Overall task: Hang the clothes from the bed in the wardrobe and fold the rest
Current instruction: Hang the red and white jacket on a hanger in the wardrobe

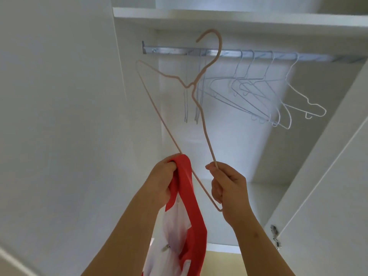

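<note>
A: What has the left hand [161, 180] got?

B: Its fingers are curled round a bunched edge of the red garment [191, 212]. The cloth hangs from the fist toward six o'clock, with a white lining and a small metal clip showing inside it.

A: And the right hand [227, 188]?

B: It pinches the pink hanger [153, 110] between thumb and curled fingers, low on one of the wire arms, just above the hanger's bottom corner. That corner pokes out beside the palm.

A: How does the hanger sit?

B: Turned on its side. The corner in the hand points to six o'clock, the far shoulder reaches to eleven o'clock, and the hook rises to twelve, in front of the rail [249, 53]. I cannot tell whether the hook touches it.

A: Is the garment on the hanger?

B: The long wire runs down just beside the red cloth at the left hand; whether it passes through the garment I cannot tell.

A: What is in the wardrobe [298, 176]?

B: White hangers [264, 100] hang along the rail, bunched from the middle out to two o'clock. A shelf [239, 16] sits above the rail, and the open door [328, 196] stands at four o'clock, hinge showing.
</note>
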{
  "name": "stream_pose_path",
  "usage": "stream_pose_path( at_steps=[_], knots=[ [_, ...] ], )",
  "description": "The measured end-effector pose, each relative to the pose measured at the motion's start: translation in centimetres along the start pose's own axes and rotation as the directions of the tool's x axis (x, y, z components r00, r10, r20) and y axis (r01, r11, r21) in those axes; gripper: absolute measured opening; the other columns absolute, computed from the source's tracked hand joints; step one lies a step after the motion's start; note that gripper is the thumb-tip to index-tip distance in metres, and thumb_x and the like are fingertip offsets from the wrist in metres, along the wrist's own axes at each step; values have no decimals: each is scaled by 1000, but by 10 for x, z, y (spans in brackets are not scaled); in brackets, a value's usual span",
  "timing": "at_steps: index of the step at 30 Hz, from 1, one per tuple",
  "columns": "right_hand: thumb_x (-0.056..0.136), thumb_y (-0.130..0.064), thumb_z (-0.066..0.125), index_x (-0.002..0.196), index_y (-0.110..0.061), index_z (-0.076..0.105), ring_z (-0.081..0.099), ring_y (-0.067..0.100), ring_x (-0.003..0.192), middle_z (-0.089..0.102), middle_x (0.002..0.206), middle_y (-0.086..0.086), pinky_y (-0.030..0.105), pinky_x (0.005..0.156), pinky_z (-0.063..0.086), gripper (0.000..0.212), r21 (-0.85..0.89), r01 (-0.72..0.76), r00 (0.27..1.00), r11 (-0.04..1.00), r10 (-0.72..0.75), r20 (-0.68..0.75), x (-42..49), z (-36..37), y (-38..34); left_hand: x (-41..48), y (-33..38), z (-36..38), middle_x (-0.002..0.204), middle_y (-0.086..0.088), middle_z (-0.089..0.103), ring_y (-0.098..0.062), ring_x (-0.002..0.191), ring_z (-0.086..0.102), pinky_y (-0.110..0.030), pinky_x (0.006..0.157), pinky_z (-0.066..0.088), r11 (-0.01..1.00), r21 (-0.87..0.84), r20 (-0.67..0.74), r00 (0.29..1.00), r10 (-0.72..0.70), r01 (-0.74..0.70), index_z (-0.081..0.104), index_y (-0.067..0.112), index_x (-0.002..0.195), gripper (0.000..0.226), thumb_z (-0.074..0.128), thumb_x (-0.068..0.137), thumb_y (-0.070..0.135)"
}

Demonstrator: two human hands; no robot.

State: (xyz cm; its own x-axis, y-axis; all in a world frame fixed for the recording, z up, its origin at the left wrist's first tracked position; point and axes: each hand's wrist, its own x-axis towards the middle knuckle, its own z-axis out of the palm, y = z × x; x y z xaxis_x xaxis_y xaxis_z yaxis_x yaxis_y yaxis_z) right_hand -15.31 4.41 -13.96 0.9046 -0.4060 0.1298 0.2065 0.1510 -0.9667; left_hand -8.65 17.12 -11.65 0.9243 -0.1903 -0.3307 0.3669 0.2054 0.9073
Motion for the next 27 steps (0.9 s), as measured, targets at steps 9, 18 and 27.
stream_pose_path(
  at_steps=[9,18,27],
  knots=[
    [93,-3,45,63,-19,69,34,10,36,41,41,0,19,39,36,42,-49,13,1000,999,-13,-3,-43,-104,-21,-40,-32,67,62,-2,70,-14,52,66,-26,46,53,994,-105,91,995,45,-35,67,17,88,33,37,95,5],
    [89,-3,56,77,-10,65,61,13,62,63,60,-2,31,76,55,17,-201,-198,968,959,224,114,-68,-141,-29,-69,-68,98,83,1,60,-16,77,58,-28,71,50,911,306,-147,932,332,-276,61,23,85,36,33,93,3],
    [89,-14,57,96,-16,60,63,12,58,68,68,-1,25,60,51,8,134,-183,981,974,190,-46,-65,-167,-54,-88,-84,109,79,13,55,-5,74,53,-10,63,39,489,772,155,867,474,-405,57,21,95,25,38,93,5]
  ],
)
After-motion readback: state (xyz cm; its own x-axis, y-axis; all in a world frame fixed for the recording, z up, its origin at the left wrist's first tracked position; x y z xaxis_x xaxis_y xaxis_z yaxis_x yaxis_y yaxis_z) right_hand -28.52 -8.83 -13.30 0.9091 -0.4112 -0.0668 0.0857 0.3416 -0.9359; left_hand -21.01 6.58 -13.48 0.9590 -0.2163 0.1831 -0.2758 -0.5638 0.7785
